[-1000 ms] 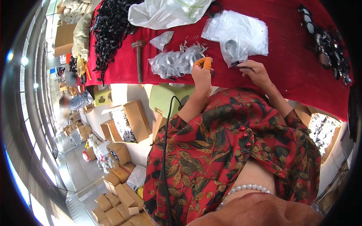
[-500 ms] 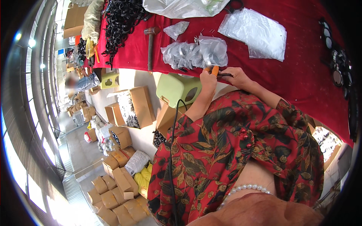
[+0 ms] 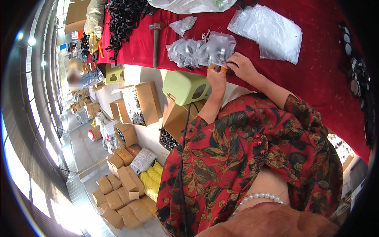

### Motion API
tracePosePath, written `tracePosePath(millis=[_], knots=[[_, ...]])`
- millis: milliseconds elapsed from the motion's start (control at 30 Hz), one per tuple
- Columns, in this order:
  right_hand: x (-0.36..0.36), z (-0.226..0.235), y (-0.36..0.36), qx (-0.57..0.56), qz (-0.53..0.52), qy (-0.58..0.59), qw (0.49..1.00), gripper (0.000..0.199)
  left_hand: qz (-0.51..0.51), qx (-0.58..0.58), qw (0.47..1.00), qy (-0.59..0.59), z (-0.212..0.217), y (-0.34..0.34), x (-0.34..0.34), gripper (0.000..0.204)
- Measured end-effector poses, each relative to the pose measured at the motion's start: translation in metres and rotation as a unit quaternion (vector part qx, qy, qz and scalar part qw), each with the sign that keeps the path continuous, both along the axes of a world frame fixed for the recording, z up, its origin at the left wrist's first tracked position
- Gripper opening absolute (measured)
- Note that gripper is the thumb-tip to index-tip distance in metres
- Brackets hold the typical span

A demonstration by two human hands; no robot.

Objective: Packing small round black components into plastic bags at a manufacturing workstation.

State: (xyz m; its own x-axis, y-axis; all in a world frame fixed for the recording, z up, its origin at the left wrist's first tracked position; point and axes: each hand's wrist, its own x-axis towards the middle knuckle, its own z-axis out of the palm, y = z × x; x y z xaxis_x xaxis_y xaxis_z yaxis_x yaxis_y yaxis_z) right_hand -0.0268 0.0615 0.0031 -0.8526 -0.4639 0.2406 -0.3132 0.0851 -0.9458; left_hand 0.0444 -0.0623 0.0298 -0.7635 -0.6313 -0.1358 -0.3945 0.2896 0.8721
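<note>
From the head view, your two hands meet at the near edge of a red-covered bench (image 3: 316,91): your left hand (image 3: 216,79), with orange caps on two fingertips, pinches the edge of a clear plastic bag of small metal parts (image 3: 205,49), and your right hand (image 3: 241,67) closes on the same bag from the right, fingers curled narrow around it. The bag lies on the bench just beyond your hands, crumpled and shiny. A hammer (image 3: 156,39) rests to its left, handle pointing toward you, and a flat stack of empty clear bags (image 3: 272,31) sits to the right and farther off. A pale green box (image 3: 183,87) stands below the bench edge by your left wrist, with open cardboard cartons (image 3: 142,102) on the floor to the left.
</note>
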Motion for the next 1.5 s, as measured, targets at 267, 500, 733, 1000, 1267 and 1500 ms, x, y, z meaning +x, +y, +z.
tracePosePath(millis=[267,500,733,1000,1267,1500], knots=[[0.007,-0.026,-0.012,-0.067,0.076,-0.032,0.994,0.007,0.014,0.228,0.967,0.114,-0.016,-0.013,0.009,0.034],[0.01,-0.034,-0.011,-0.013,0.109,-0.152,0.982,0.012,0.032,-0.081,0.989,-0.119,0.012,-0.002,0.008,0.056],[0.008,-0.033,-0.007,0.017,0.121,-0.156,0.98,0.019,-0.104,-0.429,0.897,0.022,0.024,-0.008,0.0,0.057],[0.013,-0.004,0.002,-0.039,0.129,-0.11,0.985,0.021,-0.108,-0.211,0.97,0.059,0.007,-0.017,0.002,0.02],[0.021,-0.007,0.003,0.083,0.089,-0.059,0.991,0.03,0.161,0.418,0.892,0.061,-0.008,-0.002,0.015,0.016],[0.017,0.001,0.008,0.067,0.04,0.034,0.996,0.027,0.039,0.51,0.856,0.077,-0.004,-0.002,0.018,0.018]])
